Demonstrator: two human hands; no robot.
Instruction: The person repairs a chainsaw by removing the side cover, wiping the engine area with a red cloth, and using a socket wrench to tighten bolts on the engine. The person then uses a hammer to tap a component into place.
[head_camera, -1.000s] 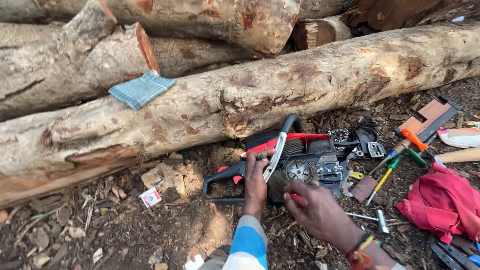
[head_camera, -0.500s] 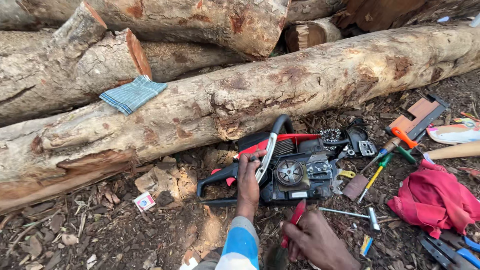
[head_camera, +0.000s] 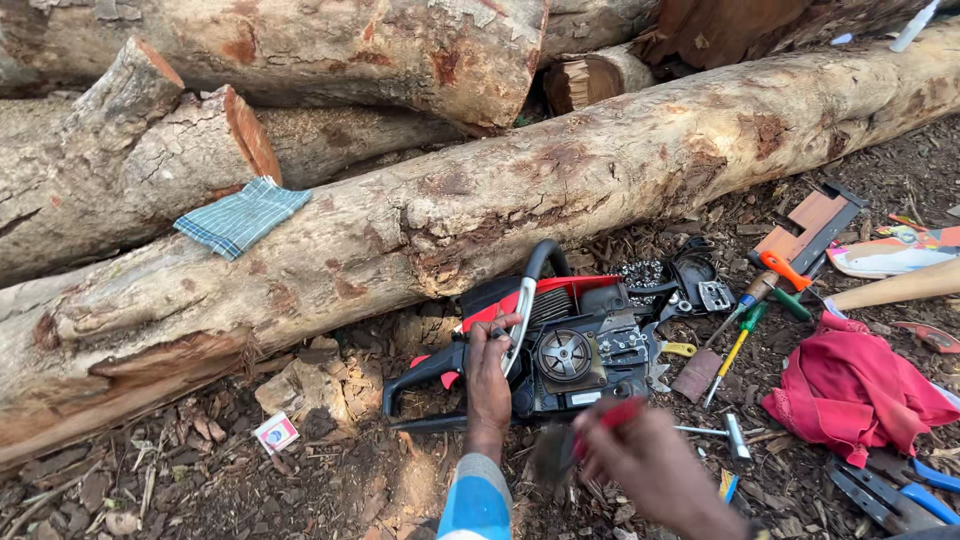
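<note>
A long peeled log (head_camera: 560, 190) runs across the ground from lower left to upper right, with thicker cut logs (head_camera: 330, 50) stacked behind it and a folded blue checked cloth (head_camera: 242, 216) lying on its bark near the left. Just in front of the log, on the chip-strewn ground (head_camera: 150, 490), lies a red and black chainsaw body (head_camera: 560, 345) on its side, its cover off so that the round clutch drum faces up. The left hand (head_camera: 489, 380), in a blue and white sleeve, rests on the saw beside the curved front handle, fingers bent over the casing and pressing it down. The right hand (head_camera: 650, 465) hovers just below the saw, blurred, clenched around a red-handled tool (head_camera: 605, 418) whose far end I cannot make out. To the right of the saw lie a crumpled red cloth (head_camera: 850, 390), a flat brown and black guide bar piece (head_camera: 815, 225), a pale wooden handle (head_camera: 895, 288), an orange-handled screwdriver (head_camera: 775, 272), a green-handled screwdriver (head_camera: 745, 325) and a yellow-handled one (head_camera: 722, 365). A metal socket wrench (head_camera: 720, 432) lies near the right hand, blue-handled pliers (head_camera: 900, 480) sit at the lower right, and a small white and red packet (head_camera: 276, 432) lies well to the left of the saw.
</note>
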